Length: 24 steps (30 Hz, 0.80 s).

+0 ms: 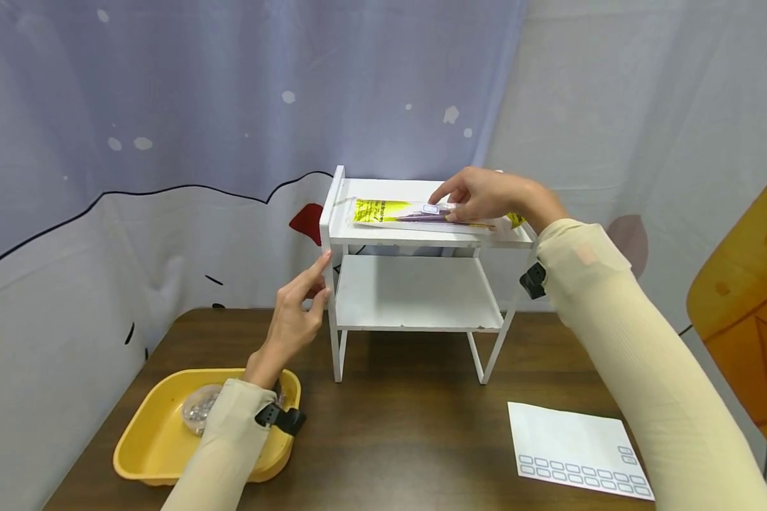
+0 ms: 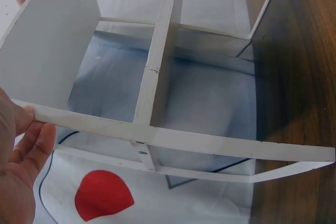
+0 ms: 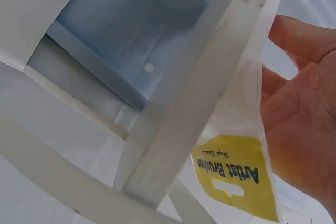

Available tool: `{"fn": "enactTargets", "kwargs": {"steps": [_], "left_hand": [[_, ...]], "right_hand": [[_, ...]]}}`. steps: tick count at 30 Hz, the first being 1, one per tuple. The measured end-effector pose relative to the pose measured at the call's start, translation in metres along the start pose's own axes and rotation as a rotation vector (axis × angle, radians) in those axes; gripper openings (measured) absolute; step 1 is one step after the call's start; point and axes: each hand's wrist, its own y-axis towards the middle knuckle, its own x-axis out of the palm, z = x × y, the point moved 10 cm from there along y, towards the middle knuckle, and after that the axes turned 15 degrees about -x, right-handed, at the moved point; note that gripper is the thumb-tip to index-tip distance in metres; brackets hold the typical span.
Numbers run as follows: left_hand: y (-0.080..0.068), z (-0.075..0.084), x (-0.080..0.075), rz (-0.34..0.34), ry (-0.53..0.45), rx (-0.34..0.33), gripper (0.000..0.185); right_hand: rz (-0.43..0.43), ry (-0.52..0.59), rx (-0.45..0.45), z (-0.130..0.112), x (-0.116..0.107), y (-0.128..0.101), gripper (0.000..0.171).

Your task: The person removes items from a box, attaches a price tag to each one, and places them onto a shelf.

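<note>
**Observer:** What does your right hand (image 1: 486,195) have?

**Operator:** My fingers are curled over a clear packet of artist brushes (image 1: 422,213) with a yellow label, pinching it near its right end. The packet lies flat along the top board of the white shelf (image 1: 415,291), roughly centred. From the right wrist view I see the yellow label (image 3: 236,179) pressed against my palm (image 3: 302,129), with the plastic edge overhanging the shelf rim.

**Observer:** And the left?

**Operator:** My left hand (image 1: 300,305) is loosely open, fingertips (image 2: 31,145) touching the shelf's left front upright, just under the top board. It grips nothing; I judge it to be steadying the frame.

**Observer:** How would you do this well?

**Operator:** I'd keep the left hand braced on that upright, since the shelf looks light and could slide on the brown table (image 1: 409,426). I'd lay the packet fully onto the board, so no end hangs past the rim, and only then let it go.

**Observer:** Anything else around the shelf?

**Operator:** In front and to its left is a yellow tray (image 1: 160,440) holding a small clear bag (image 1: 199,410), partly hidden by my sleeve. In front and to the right lies a white sheet (image 1: 572,447) printed with small boxes.
</note>
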Motion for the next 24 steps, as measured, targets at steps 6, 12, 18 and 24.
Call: {"fn": "enactTargets", "kwargs": {"steps": [6, 12, 18, 24], "left_hand": [[0.0004, 0.0004, -0.0008, 0.011, -0.007, 0.008, 0.06], [0.0009, -0.0003, -0.0009, 0.016, 0.0, 0.005, 0.062], [0.0016, -0.0009, -0.001, 0.005, 0.007, -0.002, 0.063], [0.0012, -0.0014, -0.0015, 0.006, 0.021, -0.006, 0.064]], "right_hand": [[0.031, 0.002, -0.005, -0.0005, 0.0007, 0.0032, 0.037], [0.051, 0.001, -0.003, -0.0028, 0.0006, 0.0021, 0.037], [0.073, 0.028, 0.009, -0.0027, 0.0018, 0.0014, 0.04], [0.173, -0.016, 0.024, -0.0031, -0.0082, 0.0012, 0.037]]}}
